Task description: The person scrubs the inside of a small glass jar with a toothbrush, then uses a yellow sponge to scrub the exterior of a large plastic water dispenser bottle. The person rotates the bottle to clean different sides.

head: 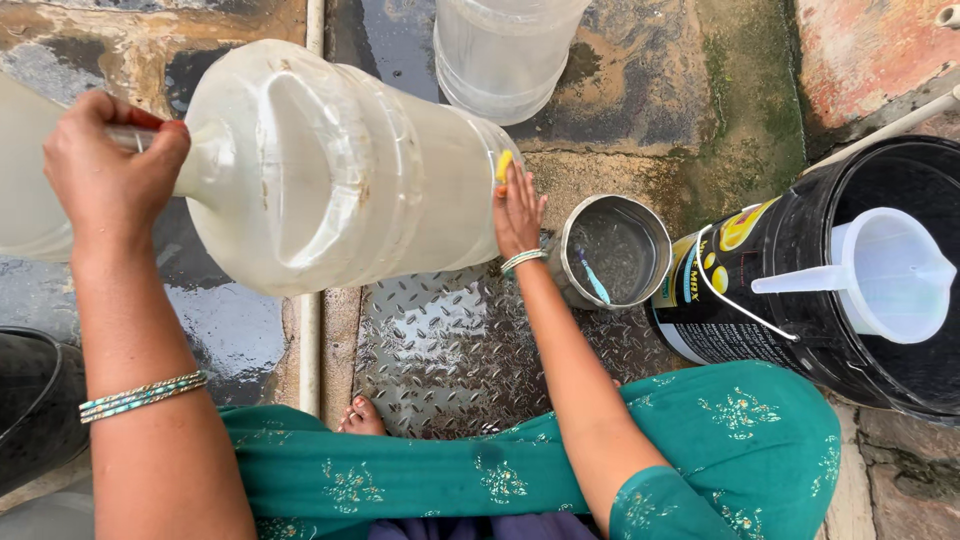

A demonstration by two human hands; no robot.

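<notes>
wet stone floor (640, 90); hands (105, 165) grip jug (330, 170).

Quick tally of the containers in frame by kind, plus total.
Large clear plastic jugs: 2, one held, one standing behind
Black bucket: 1
Steel pot: 1
White plastic mug: 1
Total: 5
</notes>
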